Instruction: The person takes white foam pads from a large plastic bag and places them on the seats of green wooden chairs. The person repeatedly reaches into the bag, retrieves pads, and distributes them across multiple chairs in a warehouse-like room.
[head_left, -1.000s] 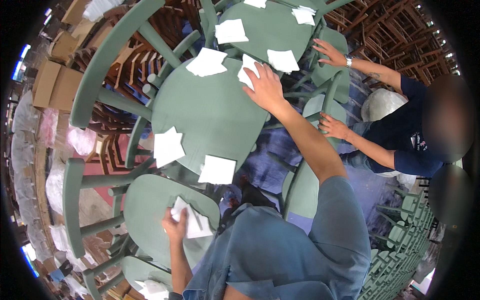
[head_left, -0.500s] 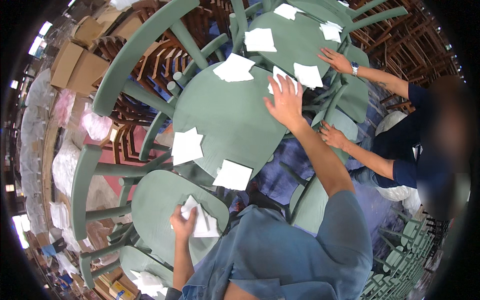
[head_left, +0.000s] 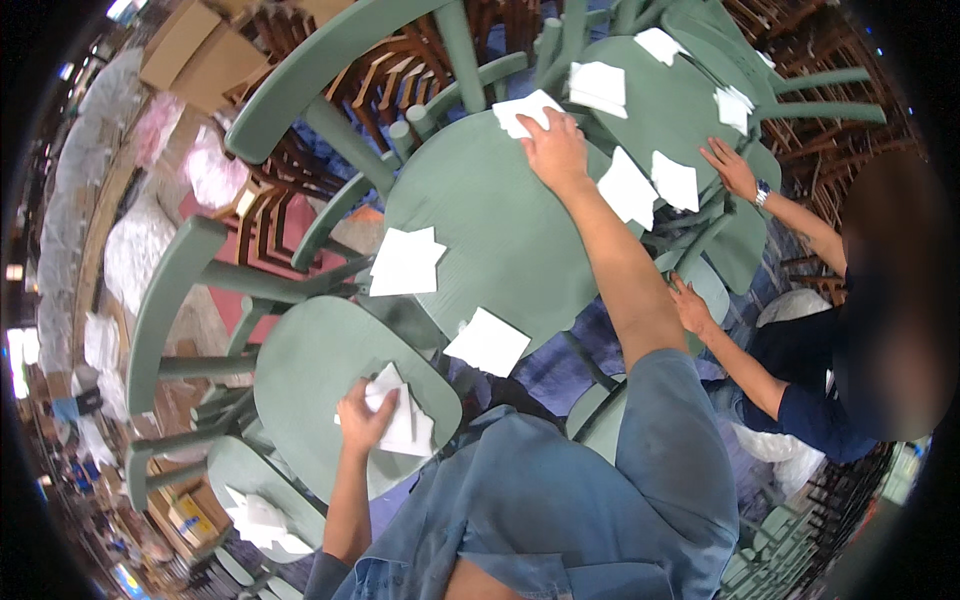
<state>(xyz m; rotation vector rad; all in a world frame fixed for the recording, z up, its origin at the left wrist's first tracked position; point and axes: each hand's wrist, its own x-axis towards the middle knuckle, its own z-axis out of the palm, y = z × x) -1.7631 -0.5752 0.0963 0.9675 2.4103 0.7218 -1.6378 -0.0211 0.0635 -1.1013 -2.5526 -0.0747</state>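
In front of me is a green wooden chair, its seat [head_left: 490, 220] facing up, with white folded sheets round its rim. My right hand [head_left: 556, 152] reaches to the far rim, fingers spread and resting on one white sheet [head_left: 512, 112]. Other sheets lie at the left rim [head_left: 405, 262], the near rim [head_left: 488, 342] and the right rim [head_left: 626, 190]. My left hand [head_left: 364, 416] is closed on a small stack of white sheets [head_left: 408, 428], thumb on top, over the smaller-looking green seat [head_left: 320, 370] at the lower left.
Across to the right, a co-worker's hands [head_left: 732, 172] rest near another green seat [head_left: 650, 100] with white sheets. Further sheets [head_left: 262, 522] lie on a lower-left seat. Brown chair frames [head_left: 400, 75] and cardboard boxes [head_left: 205, 55] stand behind; green chair backs [head_left: 345, 70] rise at left.
My right hand has moved from the right rim to the sheet at the far rim. My left hand still holds the stack. The whole view has shifted slightly.
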